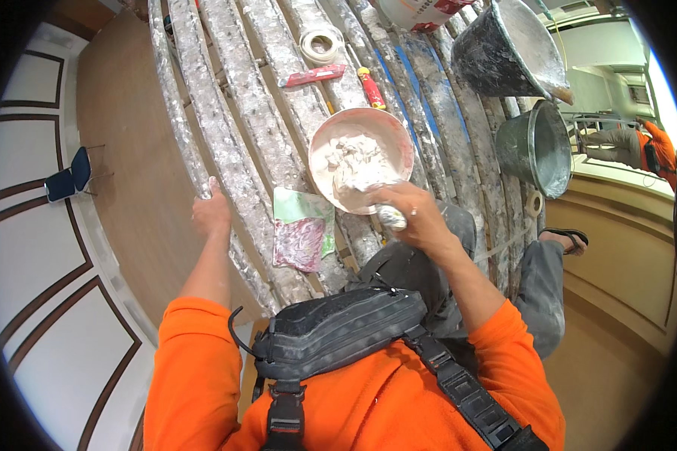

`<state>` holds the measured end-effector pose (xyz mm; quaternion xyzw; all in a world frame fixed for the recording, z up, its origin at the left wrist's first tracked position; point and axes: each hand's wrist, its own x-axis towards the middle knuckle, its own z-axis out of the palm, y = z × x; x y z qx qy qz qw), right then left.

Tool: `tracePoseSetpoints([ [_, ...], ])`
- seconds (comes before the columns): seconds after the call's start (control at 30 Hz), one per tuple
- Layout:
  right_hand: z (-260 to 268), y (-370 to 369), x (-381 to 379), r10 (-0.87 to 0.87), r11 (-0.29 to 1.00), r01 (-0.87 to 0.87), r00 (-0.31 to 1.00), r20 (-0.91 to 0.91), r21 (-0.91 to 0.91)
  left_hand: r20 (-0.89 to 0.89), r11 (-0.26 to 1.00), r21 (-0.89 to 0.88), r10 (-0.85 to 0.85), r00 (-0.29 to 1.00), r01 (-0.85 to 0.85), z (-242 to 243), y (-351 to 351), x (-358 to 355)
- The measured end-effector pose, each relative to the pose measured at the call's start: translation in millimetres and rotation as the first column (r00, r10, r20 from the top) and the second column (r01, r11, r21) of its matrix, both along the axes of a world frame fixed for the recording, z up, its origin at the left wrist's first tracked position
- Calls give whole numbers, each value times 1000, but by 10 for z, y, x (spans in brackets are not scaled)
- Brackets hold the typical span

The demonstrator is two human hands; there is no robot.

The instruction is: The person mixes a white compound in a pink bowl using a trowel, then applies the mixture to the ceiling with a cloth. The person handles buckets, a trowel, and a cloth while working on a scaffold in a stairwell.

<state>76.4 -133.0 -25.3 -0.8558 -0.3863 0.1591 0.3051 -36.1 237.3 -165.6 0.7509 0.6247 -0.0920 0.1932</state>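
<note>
My right hand (409, 217) is closed around the handle of a plaster-smeared hand tool (394, 216), whose working end is in the white paste (358, 160) of a round bowl (407, 135); the blade is blurred. My left hand (211, 211) grips the outer edge of the paste-spattered slatted platform (234, 96). Between my hands, nearer my body, lies a green and pink plastic sheet or packet (299, 231) smeared with paste. Beyond the bowl lie a red utility knife (314, 75), a red and yellow tube or handle (371, 88) and a roll of white tape (321, 46).
A black bucket (493, 53) and a green bucket (519, 144) lie tilted at the right, near a small tape roll (534, 203). A white tub (420, 11) stands beyond. The floor (124, 141) lies far below, with a blue chair (67, 179). Another person (657, 149) is at the far right.
</note>
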Motion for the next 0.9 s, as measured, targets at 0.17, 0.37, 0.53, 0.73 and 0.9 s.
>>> tracePoseSetpoints([
  [0.17, -246, 501, 407, -191, 953, 256, 921, -339, 160, 84, 1000, -2, -12, 996, 12, -48, 20, -49],
  [0.37, -511, 237, 787, -715, 485, 874, 405, -570, 12, 137, 999, -34, 8, 991, -4, -8, -20, -60],
  [0.53, -118, 85, 181, -554, 757, 626, 766, -325, 187, 111, 1000, -27, 1, 994, 2, -19, -1, -78],
  [0.73, -684, 190, 311, -515, 823, 549, 829, -216, 145, 203, 999, -30, -13, 979, 20, -200, 60, -95],
  [0.9, -344, -92, 806, -581, 734, 679, 652, -488, 34, 161, 1000, -3, 8, 987, -8, -159, 29, -91],
])
